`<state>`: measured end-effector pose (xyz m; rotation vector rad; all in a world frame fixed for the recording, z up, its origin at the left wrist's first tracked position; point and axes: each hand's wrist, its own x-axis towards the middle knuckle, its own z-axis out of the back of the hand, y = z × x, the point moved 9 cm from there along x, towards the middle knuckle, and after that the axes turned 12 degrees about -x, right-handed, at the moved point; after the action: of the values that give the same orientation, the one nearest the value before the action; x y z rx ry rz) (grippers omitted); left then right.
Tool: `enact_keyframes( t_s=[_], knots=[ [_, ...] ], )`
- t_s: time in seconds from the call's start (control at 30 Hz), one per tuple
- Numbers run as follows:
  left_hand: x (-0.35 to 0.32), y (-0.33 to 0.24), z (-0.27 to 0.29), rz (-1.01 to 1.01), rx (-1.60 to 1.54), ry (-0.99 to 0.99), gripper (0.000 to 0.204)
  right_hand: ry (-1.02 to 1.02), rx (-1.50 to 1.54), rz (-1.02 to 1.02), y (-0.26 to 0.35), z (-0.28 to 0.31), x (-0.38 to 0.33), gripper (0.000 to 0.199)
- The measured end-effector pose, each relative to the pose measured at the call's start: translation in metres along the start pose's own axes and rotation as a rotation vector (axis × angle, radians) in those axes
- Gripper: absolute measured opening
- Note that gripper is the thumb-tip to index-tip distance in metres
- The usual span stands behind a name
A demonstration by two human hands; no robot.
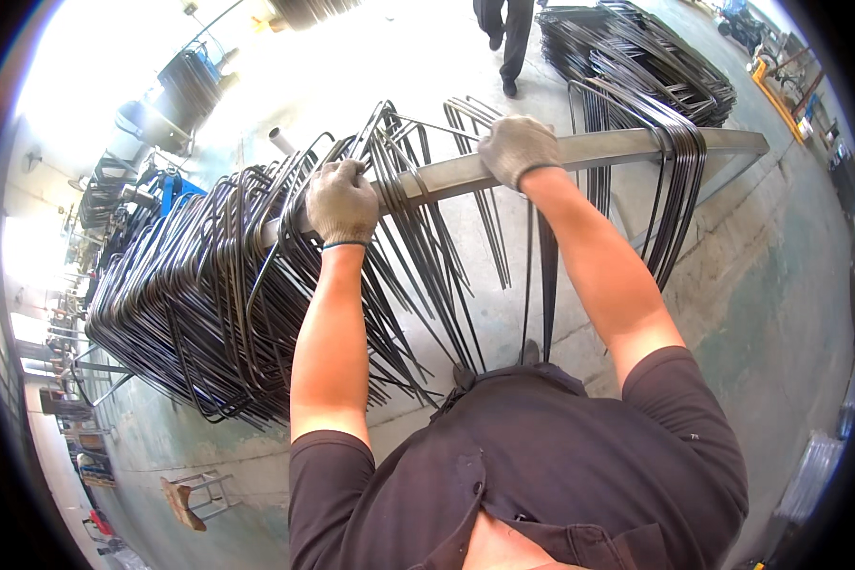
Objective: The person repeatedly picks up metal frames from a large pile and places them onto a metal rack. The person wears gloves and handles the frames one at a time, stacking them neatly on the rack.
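Many dark, U-shaped bent metal rods point(176, 294) hang over a long grey metal rail point(617, 146) in front of me. My left hand point(343, 201), in a beige work glove, is closed at the rail beside the dense left-hand rods; its fingertips curl around a bent rod. My right hand point(520, 152), gloved alike, is closed at the rail's middle on a bent rod that runs left from it. Between both hands a looser group of bent rods point(418, 228) straddles the rail. The exact grip under both gloves is partly hidden.
Farther right on the rail hangs another bundle of bent rods point(679, 190). Beyond it a big pile of rods point(636, 62) lies on the floor. A person's dark-trousered legs point(515, 43) stand at the far side. A small stool point(198, 499) is at lower left.
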<state>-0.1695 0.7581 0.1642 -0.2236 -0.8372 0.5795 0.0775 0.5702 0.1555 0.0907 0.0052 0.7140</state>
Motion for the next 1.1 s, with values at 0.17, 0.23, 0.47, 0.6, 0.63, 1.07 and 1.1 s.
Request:
enact_keyframes(
  t_s=[0.17,0.23,0.47,0.6,0.63,1.07,1.1],
  knots=[
    [0.004,0.001,-0.003,0.021,0.016,0.015,0.016,-0.191,0.04,0.037,-0.026,0.009,-0.008,0.041],
    [0.01,0.005,-0.005,0.062,0.042,0.033,0.016,-0.183,0.042,0.03,-0.024,0.012,-0.013,0.04],
    [0.037,0.055,0.005,0.414,0.028,0.18,0.032,-0.254,0.129,0.065,-0.03,0.019,-0.023,0.035],
    [0.03,0.063,0.027,0.312,0.039,0.099,0.026,-0.321,0.192,0.093,-0.04,0.02,-0.027,0.032],
    [0.027,0.065,0.032,0.268,0.085,0.085,0.024,-0.345,0.204,0.097,-0.043,0.021,-0.031,0.03],
    [0.012,0.072,0.048,0.114,0.327,0.036,0.019,-0.747,-0.025,0.33,0.019,0.026,-0.091,0.032],
    [0.01,0.064,0.041,0.093,0.345,0.081,0.018,-0.651,0.041,0.351,0.034,0.022,-0.098,0.032]
  ],
)
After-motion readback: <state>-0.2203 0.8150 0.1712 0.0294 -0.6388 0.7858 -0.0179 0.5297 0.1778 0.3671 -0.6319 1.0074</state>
